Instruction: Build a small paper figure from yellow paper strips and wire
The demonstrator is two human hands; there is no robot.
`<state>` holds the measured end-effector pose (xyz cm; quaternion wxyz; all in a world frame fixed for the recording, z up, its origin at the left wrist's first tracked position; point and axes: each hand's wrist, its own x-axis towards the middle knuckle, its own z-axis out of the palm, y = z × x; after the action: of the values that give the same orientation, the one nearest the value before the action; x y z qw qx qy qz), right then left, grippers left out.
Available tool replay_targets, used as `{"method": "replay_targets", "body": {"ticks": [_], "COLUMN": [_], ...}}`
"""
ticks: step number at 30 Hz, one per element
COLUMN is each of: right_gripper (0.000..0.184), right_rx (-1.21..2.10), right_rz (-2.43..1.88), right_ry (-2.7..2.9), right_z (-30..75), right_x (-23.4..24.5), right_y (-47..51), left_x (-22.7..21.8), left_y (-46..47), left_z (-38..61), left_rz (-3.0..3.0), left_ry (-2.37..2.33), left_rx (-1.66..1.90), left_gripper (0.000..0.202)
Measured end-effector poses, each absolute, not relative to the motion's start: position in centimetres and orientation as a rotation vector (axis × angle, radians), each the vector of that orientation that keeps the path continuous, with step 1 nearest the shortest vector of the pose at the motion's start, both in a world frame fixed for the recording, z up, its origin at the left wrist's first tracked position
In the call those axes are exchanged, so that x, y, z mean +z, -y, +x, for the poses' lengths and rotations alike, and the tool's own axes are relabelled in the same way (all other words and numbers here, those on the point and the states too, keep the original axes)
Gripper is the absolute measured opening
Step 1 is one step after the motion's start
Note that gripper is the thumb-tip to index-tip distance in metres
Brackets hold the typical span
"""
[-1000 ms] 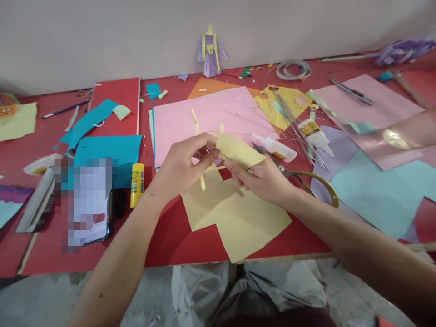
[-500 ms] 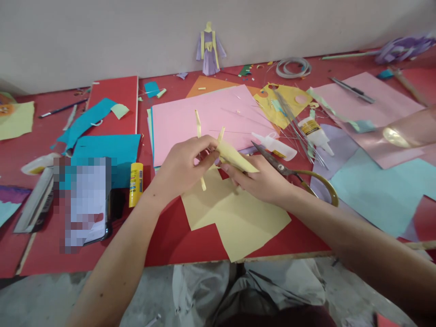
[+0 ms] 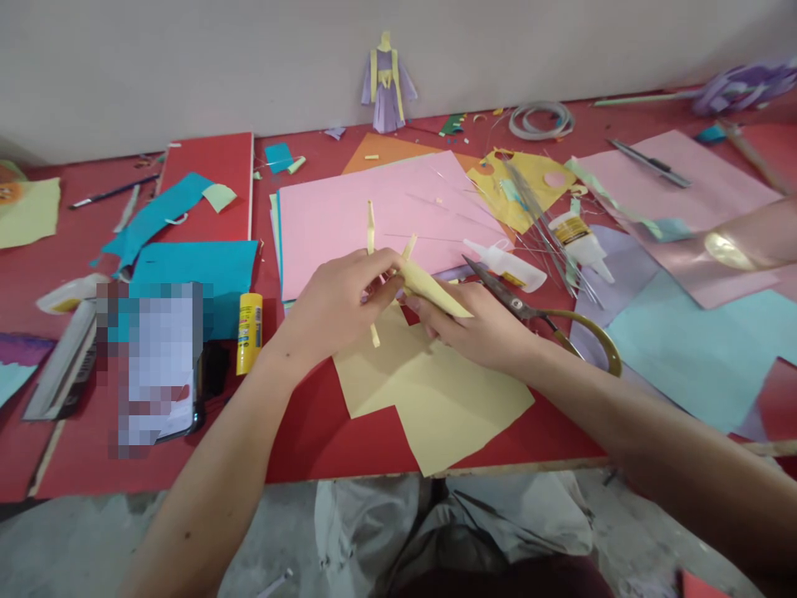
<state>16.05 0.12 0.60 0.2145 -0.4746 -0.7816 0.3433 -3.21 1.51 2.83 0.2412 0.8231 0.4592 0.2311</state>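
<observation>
A red worktable (image 3: 317, 444) meets a grey wall (image 3: 187, 66), concrete floor (image 3: 62, 548) below; fingers of the left hand (image 3: 342, 291) and right hand (image 3: 482, 328) pinch a curled yellow paper (image 3: 432, 289) above a flat yellow sheet (image 3: 461, 407).

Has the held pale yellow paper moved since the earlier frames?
Yes: against the resting scissors, the free end of the pale yellow paper has tipped down the picture, away from the blades it was close to a second ago.

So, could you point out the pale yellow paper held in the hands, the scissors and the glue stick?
Held yellow paper (image 3: 435, 290): head view, middle of its upper surface.
Scissors (image 3: 516, 305): head view, on the pivot.
Glue stick (image 3: 250, 334): head view, middle of its yellow tube.
</observation>
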Motion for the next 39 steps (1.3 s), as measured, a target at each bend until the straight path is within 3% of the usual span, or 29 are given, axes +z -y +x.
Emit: {"method": "replay_targets", "body": {"ticks": [15,24,39], "right_gripper": [0.034,0.020,0.021], "right_rx": [0.920,0.838,0.740], "right_rz": [-1.295,-1.286,-1.297], "right_ry": [2.155,2.233,2.340], "right_z": [15.97,16.22,16.24], "right_x": [0.39,-0.09,-0.01], "right_y": [-0.19,-0.18,-0.26], "left_x": [2.87,2.75,2.65], "left_y": [-1.46,-1.44,-1.37], "left_z": [-3.32,-3.23,-3.35], "left_rz": [2.278,2.293,2.341], "left_ry": [-1.260,-1.250,-1.212], "left_rx": [0.585,0.513,0.537], "left_gripper": [0.010,0.013,0.014]}}
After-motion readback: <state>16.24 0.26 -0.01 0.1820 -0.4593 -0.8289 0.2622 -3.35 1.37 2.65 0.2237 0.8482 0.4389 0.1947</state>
